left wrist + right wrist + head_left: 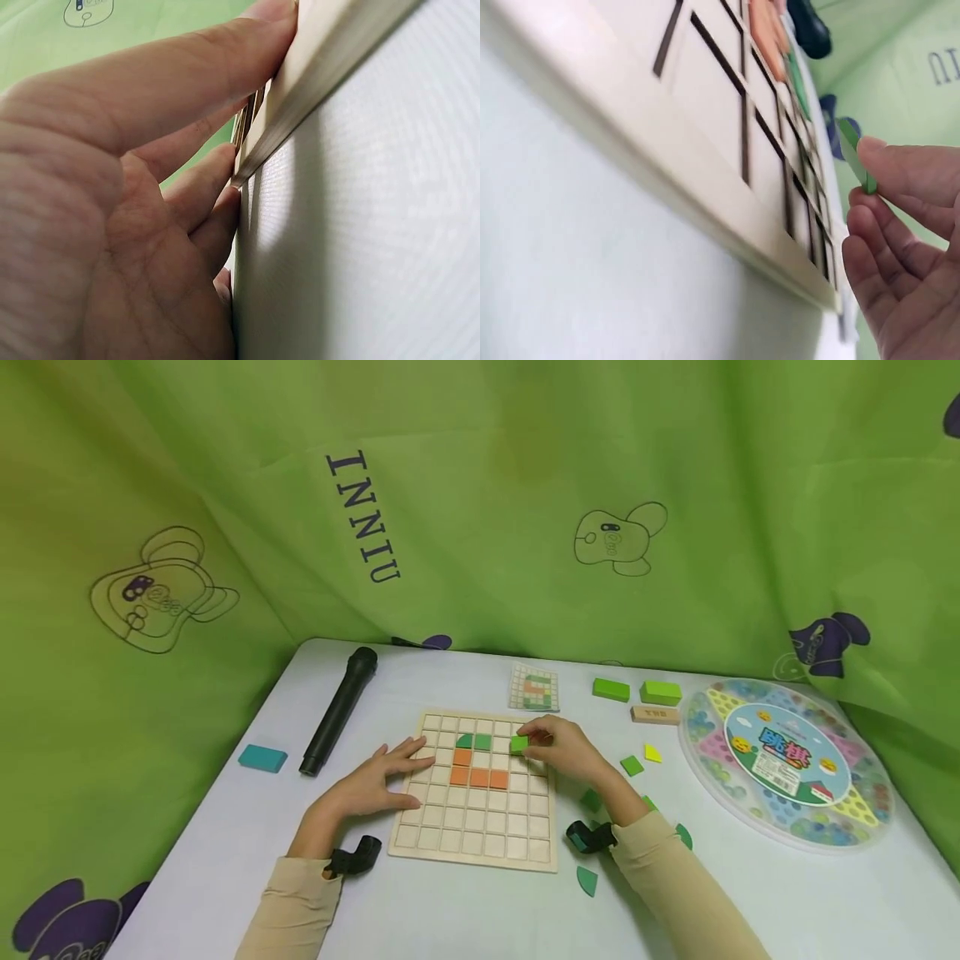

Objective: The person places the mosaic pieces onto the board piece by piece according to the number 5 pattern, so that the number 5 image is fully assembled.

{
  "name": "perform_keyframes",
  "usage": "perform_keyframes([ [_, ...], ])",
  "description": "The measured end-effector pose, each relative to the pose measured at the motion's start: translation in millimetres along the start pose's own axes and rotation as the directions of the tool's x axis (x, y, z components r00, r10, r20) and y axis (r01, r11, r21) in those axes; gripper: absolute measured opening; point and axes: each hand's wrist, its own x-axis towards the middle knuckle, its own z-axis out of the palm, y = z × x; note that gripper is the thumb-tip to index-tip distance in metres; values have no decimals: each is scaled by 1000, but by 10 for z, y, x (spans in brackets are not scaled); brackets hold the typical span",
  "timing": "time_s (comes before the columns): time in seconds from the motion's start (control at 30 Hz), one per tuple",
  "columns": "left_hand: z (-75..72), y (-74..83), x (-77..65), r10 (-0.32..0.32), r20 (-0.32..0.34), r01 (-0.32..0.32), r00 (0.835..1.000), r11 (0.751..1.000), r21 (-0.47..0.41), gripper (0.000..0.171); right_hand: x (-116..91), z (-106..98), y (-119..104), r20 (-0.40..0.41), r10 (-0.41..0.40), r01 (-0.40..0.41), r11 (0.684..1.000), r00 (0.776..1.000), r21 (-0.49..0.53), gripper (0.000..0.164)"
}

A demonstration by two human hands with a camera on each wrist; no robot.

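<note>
A wooden grid board (450, 839) lies on the white table, with orange square tiles (479, 777), a green square tile (482, 742) and a green curved tile (465, 742) set in its cells. My right hand (566, 747) pinches a green square tile (519, 745) between thumb and fingers above the board's upper right cells. In the right wrist view that tile (857, 154) is tilted and apart from the board. My left hand (375, 781) rests at the board's left edge, fingers spread and fairly straight, as the left wrist view also shows with the thumb (247, 52) on the rim.
A pattern card (534, 687) lies behind the board. To the right are green blocks (661, 693), a wooden block (655, 715), loose green and yellow tiles (653, 752) and a round game box (787, 760). A black microphone (341, 710) and teal block (262, 757) lie left.
</note>
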Motion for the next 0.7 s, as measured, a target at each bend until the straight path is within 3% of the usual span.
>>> perform_keyframes([
  [0.43, 7, -4, 8, -7, -6, 7, 1000, 1000, 17, 69, 297, 200, -83, 54, -23, 29, 992, 998, -121, 25],
  [0.7, 5, 0, 6, -1, -3, 1, 1000, 1000, 3, 69, 222, 150, -70, 73, -18, 26, 994, 997, -103, 36],
])
